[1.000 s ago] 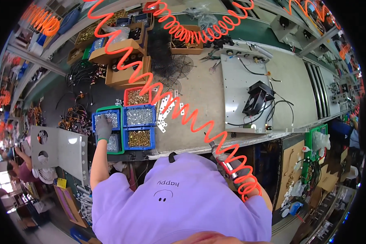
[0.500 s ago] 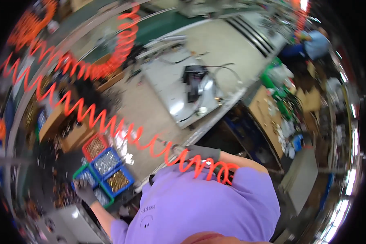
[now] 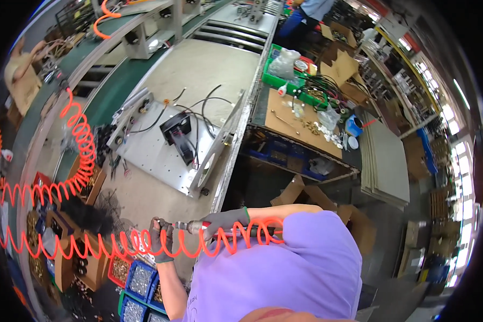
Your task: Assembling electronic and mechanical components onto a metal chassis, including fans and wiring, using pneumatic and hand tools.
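Observation:
My right hand (image 3: 226, 220), in a grey glove, is wrapped round an air screwdriver (image 3: 196, 227) held level in front of my body. The tool's narrow end points left toward my left hand (image 3: 161, 240). That hand, gloved too, has its fingers closed by the tip; whatever they pinch is too small to make out. A coiled red air hose (image 3: 96, 247) runs across in front of both hands and partly covers them. Beyond them on the bench lies a light metal panel (image 3: 150, 155) with a black part (image 3: 177, 134) and loose black cables on it.
Small bins of metal fasteners, among them a blue bin (image 3: 140, 279) and a red bin (image 3: 119, 270), stand at lower left beside an open cardboard box (image 3: 94, 265). Right of the bench is a side table (image 3: 290, 121) with a green crate (image 3: 276, 80). Other people are at the far side.
My left hand has come from the fastener bins up to the screwdriver's tip, fingers closed. The view has turned, and the screwdriver now shows clearly in my right hand.

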Tool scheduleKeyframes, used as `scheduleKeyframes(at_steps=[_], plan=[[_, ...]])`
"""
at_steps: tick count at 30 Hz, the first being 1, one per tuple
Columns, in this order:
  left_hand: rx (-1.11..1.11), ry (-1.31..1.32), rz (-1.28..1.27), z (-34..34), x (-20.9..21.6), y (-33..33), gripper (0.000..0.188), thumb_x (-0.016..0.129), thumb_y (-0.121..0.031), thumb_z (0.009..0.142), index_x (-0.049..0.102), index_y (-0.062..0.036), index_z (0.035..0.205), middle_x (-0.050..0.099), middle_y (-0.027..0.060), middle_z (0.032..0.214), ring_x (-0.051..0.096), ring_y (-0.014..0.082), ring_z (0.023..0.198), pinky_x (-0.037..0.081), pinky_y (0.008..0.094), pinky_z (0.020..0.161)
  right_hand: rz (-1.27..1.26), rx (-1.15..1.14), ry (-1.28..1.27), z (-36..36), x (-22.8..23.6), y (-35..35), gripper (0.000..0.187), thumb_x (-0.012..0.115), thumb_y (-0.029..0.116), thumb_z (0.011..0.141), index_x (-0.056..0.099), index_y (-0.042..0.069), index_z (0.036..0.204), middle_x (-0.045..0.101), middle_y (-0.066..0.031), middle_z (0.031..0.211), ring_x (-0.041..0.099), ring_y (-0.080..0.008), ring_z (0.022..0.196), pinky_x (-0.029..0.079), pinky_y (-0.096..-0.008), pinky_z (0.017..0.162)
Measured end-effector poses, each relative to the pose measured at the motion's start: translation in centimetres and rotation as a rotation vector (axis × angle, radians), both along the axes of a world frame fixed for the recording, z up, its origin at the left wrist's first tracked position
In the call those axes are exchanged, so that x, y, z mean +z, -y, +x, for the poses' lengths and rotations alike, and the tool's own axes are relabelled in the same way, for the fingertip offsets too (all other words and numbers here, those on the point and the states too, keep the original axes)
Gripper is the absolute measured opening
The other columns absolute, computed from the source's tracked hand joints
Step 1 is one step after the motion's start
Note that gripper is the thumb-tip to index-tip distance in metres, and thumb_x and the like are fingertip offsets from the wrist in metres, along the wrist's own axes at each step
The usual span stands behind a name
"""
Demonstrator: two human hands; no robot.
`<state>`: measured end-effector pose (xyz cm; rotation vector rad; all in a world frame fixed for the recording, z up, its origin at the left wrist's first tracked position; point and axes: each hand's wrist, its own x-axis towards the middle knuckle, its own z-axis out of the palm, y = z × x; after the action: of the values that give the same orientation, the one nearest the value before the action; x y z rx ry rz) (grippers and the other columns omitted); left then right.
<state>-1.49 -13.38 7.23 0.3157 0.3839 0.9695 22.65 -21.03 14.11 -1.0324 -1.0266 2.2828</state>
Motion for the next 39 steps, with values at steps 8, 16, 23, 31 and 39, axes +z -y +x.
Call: scheduleKeyframes(at_steps=[8,16,23,31,39], plan=[[0.053,-0.196,-0.247,3.3,1.8,0.0,0.014,0.048,-0.017,0.094,0.05,-0.0046,0.099,0.044,-0.0001,0.073,0.036,0.007,0.054,0.032,0.0201,0.047,-0.087,-0.073,-0.057,0.4,1.1,0.3,0.023,0.065,0.022,0.075,0.054,0.007,0.088,0.052,0.0032,0.074,0.045,-0.0055,0.06,0.039,-0.0229,0.053],[0.011,0.113,-0.134,2.7,-1.4,1.1,0.021,0.051,-0.029,0.093,0.053,-0.0084,0.091,0.044,-0.0019,0.071,0.041,0.0075,0.061,0.041,0.0203,0.059,0.02,-0.111,-0.095,0.5,2.0,0.2,0.044,0.06,0.018,0.08,0.046,0.001,0.118,0.054,0.0004,0.092,0.049,-0.0054,0.08,0.044,-0.0217,0.067],[0.008,-0.089,-0.239,4.0,3.3,0.8,0.033,0.054,-0.037,0.089,0.048,-0.0039,0.089,0.043,0.0,0.072,0.037,0.0069,0.054,0.033,0.0187,0.046,-0.006,-0.091,-0.016,0.1,1.7,-0.3,0.057,0.059,0.015,0.074,0.039,-0.001,0.126,0.05,0.0,0.086,0.047,-0.0051,0.068,0.041,-0.0195,0.057],[0.144,-0.152,-0.31,2.8,3.5,0.7,0.03,0.051,-0.036,0.091,0.047,-0.007,0.087,0.049,0.0032,0.075,0.041,0.0079,0.054,0.036,0.0183,0.046,-0.013,-0.02,0.034,-1.1,1.3,-0.8,0.06,0.06,0.013,0.074,0.038,0.001,0.128,0.051,-0.0015,0.082,0.047,-0.0065,0.061,0.041,-0.0211,0.053],[0.158,-0.502,-0.053,1.9,4.9,0.5,0.03,0.049,-0.035,0.092,0.049,-0.0054,0.094,0.054,0.0042,0.078,0.046,0.0094,0.058,0.04,0.0232,0.051,-0.042,-0.017,0.037,-1.4,1.7,-1.7,0.054,0.062,0.014,0.075,0.041,0.0,0.123,0.051,-0.001,0.086,0.048,-0.0068,0.067,0.042,-0.0216,0.058]])
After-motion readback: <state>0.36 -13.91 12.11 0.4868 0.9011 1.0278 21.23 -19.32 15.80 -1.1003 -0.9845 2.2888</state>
